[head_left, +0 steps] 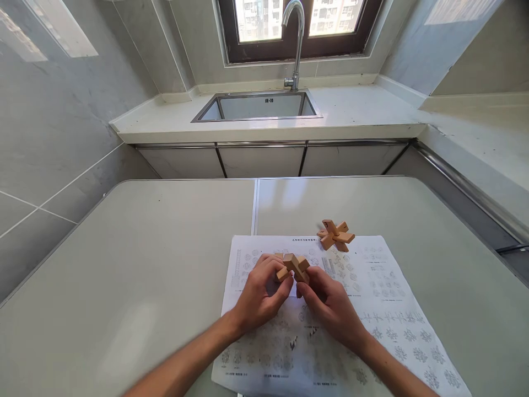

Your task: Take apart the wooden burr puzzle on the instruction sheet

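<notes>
Desk (124, 264): one, pale grey and smooth with rounded corners, fills the lower frame; a seam runs down its middle.
Left hand (260, 295): lower centre, fingers curled onto the left side of the held puzzle, so closed on it.
Held puzzle (294, 267): one small cross-shaped burr of light wood sticks, blocky and matte, pinched between both hands just above the sheet.
Right hand (328, 303): right next to the left, fingertips gripping the puzzle's right side.
Sheet (384, 309): one white paper printed with rows of tiny diagrams, flat on the desk under the hands.
Second puzzle (335, 235): one more wooden star-ish burr, sitting at the sheet's top edge, centre right.
Sink (258, 106): one, steel, rectangular, top centre, with one curved chrome tap (295, 38).
</notes>
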Demonstrator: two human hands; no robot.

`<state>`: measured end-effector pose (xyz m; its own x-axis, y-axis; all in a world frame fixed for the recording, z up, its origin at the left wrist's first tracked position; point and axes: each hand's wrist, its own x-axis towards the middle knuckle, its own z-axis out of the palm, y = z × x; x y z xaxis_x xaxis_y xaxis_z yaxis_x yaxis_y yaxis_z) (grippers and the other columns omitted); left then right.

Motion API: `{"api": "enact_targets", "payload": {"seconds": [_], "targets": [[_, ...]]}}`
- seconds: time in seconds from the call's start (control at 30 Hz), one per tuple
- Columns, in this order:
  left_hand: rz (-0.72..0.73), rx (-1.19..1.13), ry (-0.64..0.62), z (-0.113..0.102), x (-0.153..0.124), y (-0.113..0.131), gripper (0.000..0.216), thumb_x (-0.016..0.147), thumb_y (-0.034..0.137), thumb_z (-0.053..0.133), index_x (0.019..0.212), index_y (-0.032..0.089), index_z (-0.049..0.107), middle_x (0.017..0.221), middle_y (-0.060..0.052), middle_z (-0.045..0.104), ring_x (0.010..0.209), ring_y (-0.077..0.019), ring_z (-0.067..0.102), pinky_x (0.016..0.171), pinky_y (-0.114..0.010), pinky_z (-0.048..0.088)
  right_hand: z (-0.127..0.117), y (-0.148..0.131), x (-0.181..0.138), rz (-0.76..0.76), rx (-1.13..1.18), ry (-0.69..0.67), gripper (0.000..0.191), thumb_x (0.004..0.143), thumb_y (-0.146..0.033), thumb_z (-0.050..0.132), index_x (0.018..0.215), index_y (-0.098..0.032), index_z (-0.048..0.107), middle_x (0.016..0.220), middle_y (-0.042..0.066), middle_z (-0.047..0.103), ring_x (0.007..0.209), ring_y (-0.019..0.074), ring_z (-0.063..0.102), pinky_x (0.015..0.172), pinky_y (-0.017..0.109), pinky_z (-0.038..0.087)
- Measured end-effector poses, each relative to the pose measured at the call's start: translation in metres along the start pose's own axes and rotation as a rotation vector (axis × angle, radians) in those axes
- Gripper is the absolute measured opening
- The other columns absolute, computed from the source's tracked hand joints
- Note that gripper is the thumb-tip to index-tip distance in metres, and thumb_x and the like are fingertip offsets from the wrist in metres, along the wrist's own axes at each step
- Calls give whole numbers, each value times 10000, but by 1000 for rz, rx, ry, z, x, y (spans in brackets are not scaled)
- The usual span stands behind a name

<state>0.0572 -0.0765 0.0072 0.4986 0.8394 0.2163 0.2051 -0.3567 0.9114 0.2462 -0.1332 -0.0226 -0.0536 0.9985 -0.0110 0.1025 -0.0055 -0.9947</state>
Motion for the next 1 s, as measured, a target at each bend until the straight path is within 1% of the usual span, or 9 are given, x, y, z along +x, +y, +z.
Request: {"api": "enact_targets", "payload": {"seconds": [0.07, 0.17, 0.3, 0.4, 0.5, 0.6, 0.8, 0.9, 1.0], "targets": [[6, 2, 7, 0, 0, 0, 132, 1039, 277, 576, 928, 231, 631, 998, -61, 702, 1048, -247, 612, 972, -412, 519, -2, 0, 0, -9, -5, -43, 366, 1062, -544, 560, 893, -223, 611, 714, -1, 600, 576, 146, 469, 550, 279, 395], [24, 6, 1, 0, 0, -2, 107, 1040, 279, 577, 973, 229, 644, 1026, -72, 705, 1068, -253, 610, 978, -415, 519, -5, -2, 1, 29, 103, -155, 414, 1083, -548, 510, 848, -219, 603, 685, -6, 587, 558, 140, 450, 550, 280, 383], [61, 25, -31, 0, -1, -3, 116, 1050, 270, 554, 1016, 227, 655, 1057, -86, 701, 1110, -266, 594, 1017, -433, 511, -10, -4, 3, 93, 301, -236, 428, 1059, -575, 535, 844, -209, 593, 669, -14, 582, 551, 132, 445, 579, 285, 390], [92, 32, -60, 0, -2, -3, 116, 1051, 275, 551, 1005, 223, 645, 1053, -91, 702, 1100, -269, 587, 1037, -450, 506, -13, -4, 5, 90, 344, -289, 464, 1025, -602, 570, 795, -199, 594, 644, -18, 555, 548, 129, 434, 586, 287, 390], [114, 42, -80, -1, -2, -3, 122, 1051, 282, 560, 971, 220, 627, 1052, -97, 698, 1120, -273, 582, 1054, -456, 505, -15, -4, 5, 84, 332, -345, 516, 1006, -624, 577, 720, -195, 583, 626, -5, 549, 563, 139, 454, 584, 288, 395], [111, 57, -88, -1, -2, -4, 137, 1052, 296, 571, 957, 216, 630, 1057, -107, 687, 1142, -280, 578, 1037, -450, 521, -16, -4, 6, 64, 301, -350, 532, 1009, -629, 576, 701, -195, 576, 617, -1, 545, 573, 144, 466, 588, 287, 401], [91, 30, -74, -2, -1, -5, 131, 1048, 310, 592, 996, 226, 678, 1038, -96, 695, 1115, -276, 586, 1059, -477, 521, -14, -3, 5, 48, 303, -326, 469, 1030, -610, 571, 794, -204, 571, 631, -27, 510, 558, 130, 427, 561, 266, 373], [78, 36, -39, -1, -1, -7, 87, 1016, 283, 641, 979, 227, 696, 1035, -91, 702, 1115, -275, 594, 1040, -472, 531, -10, -3, 2, -4, 187, -323, 417, 1033, -565, 589, 828, -202, 586, 661, -31, 494, 582, 128, 414, 566, 261, 345], [74, 48, -13, 0, -1, -9, 21, 974, 245, 700, 961, 232, 710, 1007, -82, 710, 1128, -275, 603, 1004, -451, 548, -2, -6, -2, -96, 44, -352, 377, 1022, -500, 613, 796, -198, 591, 698, -23, 480, 633, 135, 403, 598, 266, 332]]}}
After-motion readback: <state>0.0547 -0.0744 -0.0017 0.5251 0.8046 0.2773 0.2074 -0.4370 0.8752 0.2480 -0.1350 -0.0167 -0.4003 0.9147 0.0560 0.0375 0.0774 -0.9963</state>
